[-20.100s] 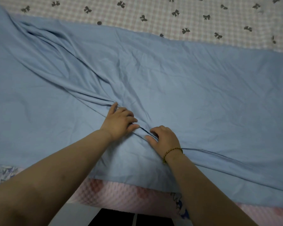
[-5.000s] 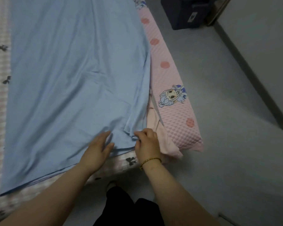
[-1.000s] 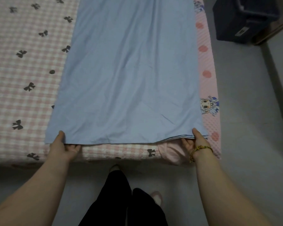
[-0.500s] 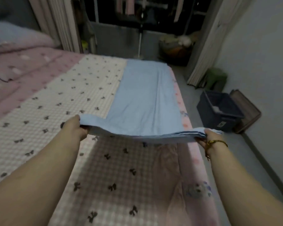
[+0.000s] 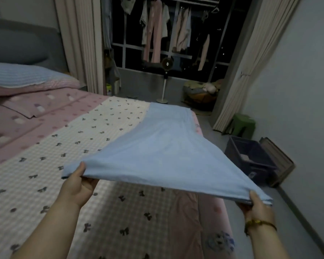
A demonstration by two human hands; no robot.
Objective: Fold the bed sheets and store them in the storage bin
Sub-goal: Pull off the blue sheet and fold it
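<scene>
With left hand (image 5: pixel 79 186) and right hand (image 5: pixel 258 204) pinching blue sheet (image 5: pixel 166 156) corners, carry lifted edge level toward far end at frame centre.

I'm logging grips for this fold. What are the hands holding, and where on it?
The blue sheet, by its near edge: left hand grips one corner, right hand grips the other.

- Bare bed (image 5: pixel 131 208) surface is lying open beneath the raised sheet (image 5: pixel 166 156).
- A floor strip (image 5: pixel 288 217) is running free between the bed and the right wall (image 5: pixel 297 90).
- The storage bin (image 5: pixel 258 172) is sitting on that strip, open-topped, with a green stool (image 5: pixel 244 124) standing beyond it.
</scene>
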